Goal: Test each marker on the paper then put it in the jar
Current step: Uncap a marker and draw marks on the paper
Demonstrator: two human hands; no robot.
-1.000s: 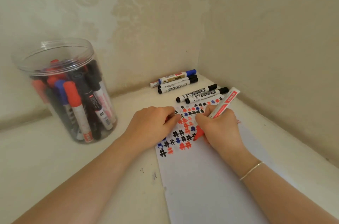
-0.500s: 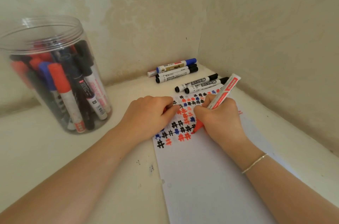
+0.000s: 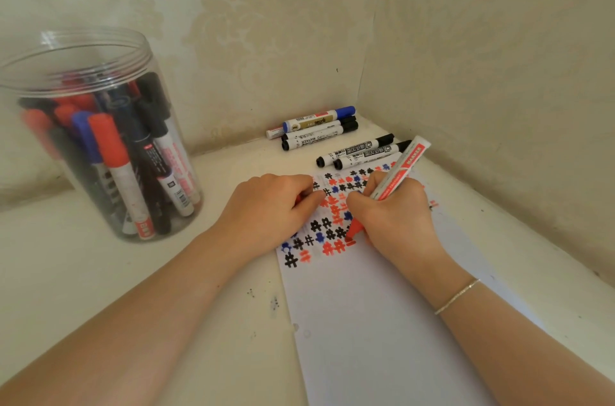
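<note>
- Red ink could smear if the right hand point(image 3: 396, 216) drags over the fresh stroke on the paper point(image 3: 382, 322)
- Its fingers are wrapped round the red marker point(image 3: 396, 177), tip on the sheet
- Left hand point(image 3: 266, 206), fingers curled, pins the paper; whether it holds the cap I cannot tell
- Jar point(image 3: 43, 79) stands left

A home corner is showing: cream damask-patterned wallpaper point(image 3: 266, 6) is meeting above an ink-speckled off-white ledge point(image 3: 83, 272).
</note>
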